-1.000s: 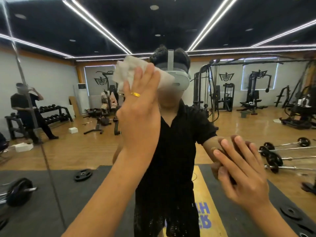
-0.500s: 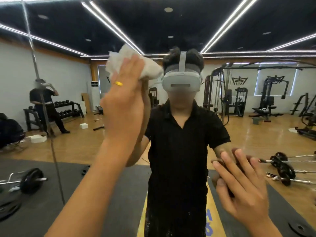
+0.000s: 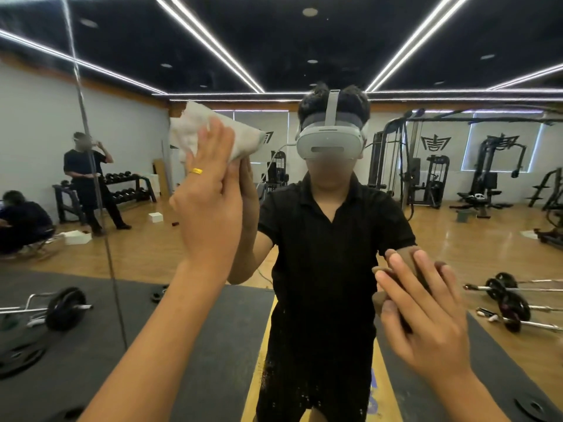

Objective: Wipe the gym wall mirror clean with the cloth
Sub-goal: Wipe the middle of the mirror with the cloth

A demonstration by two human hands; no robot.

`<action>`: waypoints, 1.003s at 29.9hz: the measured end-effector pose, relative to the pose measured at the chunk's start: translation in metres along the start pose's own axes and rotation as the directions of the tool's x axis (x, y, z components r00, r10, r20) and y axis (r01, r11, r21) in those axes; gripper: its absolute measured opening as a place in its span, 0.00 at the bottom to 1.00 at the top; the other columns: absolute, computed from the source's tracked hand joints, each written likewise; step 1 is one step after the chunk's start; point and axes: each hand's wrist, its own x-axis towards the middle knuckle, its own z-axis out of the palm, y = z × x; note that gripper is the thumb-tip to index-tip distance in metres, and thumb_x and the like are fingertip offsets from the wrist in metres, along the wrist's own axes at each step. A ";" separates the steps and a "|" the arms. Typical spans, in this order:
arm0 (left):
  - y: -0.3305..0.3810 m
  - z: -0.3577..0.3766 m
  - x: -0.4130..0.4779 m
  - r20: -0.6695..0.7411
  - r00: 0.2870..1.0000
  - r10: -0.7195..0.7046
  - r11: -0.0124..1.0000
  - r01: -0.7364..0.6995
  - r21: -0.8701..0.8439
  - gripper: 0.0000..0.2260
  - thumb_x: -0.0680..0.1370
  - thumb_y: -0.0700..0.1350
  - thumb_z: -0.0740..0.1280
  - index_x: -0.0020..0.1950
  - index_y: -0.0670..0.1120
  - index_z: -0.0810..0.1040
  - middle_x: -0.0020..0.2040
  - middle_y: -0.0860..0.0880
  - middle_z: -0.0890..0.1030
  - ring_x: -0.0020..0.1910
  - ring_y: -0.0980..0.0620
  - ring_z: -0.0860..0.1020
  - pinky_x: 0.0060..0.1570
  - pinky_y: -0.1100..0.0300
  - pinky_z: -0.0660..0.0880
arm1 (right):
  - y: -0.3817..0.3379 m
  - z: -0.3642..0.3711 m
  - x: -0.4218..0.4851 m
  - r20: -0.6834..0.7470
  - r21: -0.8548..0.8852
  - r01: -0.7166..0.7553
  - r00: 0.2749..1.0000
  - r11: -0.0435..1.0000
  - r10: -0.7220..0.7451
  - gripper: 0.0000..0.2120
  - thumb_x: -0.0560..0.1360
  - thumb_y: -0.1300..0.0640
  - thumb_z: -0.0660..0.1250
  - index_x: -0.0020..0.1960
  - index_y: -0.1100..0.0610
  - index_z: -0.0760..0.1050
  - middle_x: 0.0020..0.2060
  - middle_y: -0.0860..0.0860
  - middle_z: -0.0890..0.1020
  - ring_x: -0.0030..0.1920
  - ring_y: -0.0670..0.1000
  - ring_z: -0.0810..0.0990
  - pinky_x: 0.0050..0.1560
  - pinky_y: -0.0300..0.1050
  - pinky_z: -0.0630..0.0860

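The wall mirror (image 3: 457, 71) fills the whole view and reflects the gym and me. My left hand (image 3: 210, 202), with a gold ring, presses a white cloth (image 3: 189, 132) flat against the glass at upper centre-left, fingers straight. The cloth sticks out above and to both sides of the fingers. My right hand (image 3: 426, 324) lies flat on the glass at lower right, fingers spread, holding nothing. Its reflection meets it fingertip to fingertip.
A vertical seam (image 3: 91, 178) between mirror panels runs down the left side. Reflected in the glass are barbells (image 3: 505, 303) on the floor, dark mats, weight machines, a dumbbell rack and two other people at the left.
My left hand and the cloth have slid leftwards across the glass, away from the reflected headset. My right hand stays planted on the mirror at lower right.
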 end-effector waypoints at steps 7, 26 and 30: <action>-0.019 -0.013 -0.025 0.094 0.982 0.165 0.986 -0.166 0.003 0.19 0.82 0.35 0.67 0.74 0.39 0.74 0.75 0.43 0.71 0.72 0.38 0.74 0.66 0.39 0.76 | -0.080 0.030 0.005 0.055 0.149 -0.061 0.997 0.987 0.053 0.26 0.76 0.58 0.64 0.74 0.54 0.70 0.75 0.57 0.72 0.80 0.58 0.63 0.81 0.61 0.52; -0.034 -0.004 0.048 0.118 0.938 0.326 0.944 -0.318 -0.082 0.22 0.80 0.35 0.70 0.74 0.39 0.72 0.72 0.38 0.76 0.64 0.42 0.80 0.71 0.55 0.69 | -0.111 0.070 0.014 0.019 -0.004 -0.012 1.000 1.000 0.013 0.17 0.82 0.56 0.60 0.68 0.55 0.78 0.72 0.57 0.74 0.81 0.59 0.61 0.81 0.60 0.54; -0.090 -0.047 0.044 0.077 0.971 0.227 0.974 -0.226 -0.025 0.19 0.87 0.46 0.62 0.76 0.40 0.70 0.66 0.37 0.80 0.50 0.48 0.84 0.59 0.56 0.80 | -0.109 0.072 0.014 0.014 -0.002 -0.012 1.000 1.000 0.012 0.17 0.82 0.55 0.60 0.67 0.55 0.79 0.71 0.58 0.75 0.80 0.60 0.62 0.81 0.60 0.54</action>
